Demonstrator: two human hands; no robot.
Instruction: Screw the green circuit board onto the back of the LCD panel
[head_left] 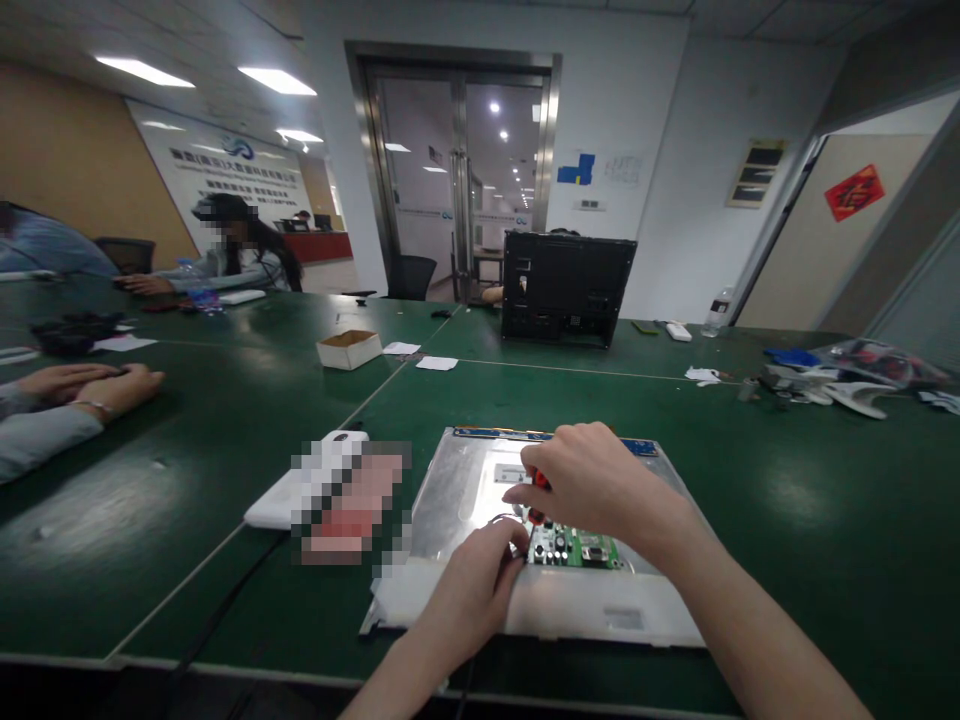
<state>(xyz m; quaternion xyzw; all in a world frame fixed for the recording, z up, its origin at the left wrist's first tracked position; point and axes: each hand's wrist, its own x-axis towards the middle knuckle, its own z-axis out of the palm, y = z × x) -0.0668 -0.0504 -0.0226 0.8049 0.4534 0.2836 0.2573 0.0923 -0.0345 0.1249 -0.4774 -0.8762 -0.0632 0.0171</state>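
Red-handled screwdriver [538,482] steep over the left edge of a green circuit board [596,548].
Nearest, the left hand [480,565] curls beside the tool's lower end; whether its fingertips pinch anything is hidden. The board lies ahead and to their right, on a display panel's metal back [446,495]. The right hand [589,480] grips the handle from above, long axis nearly upright. Beyond, well apart, a black monitor housing [566,290] stands on the green table [795,480].
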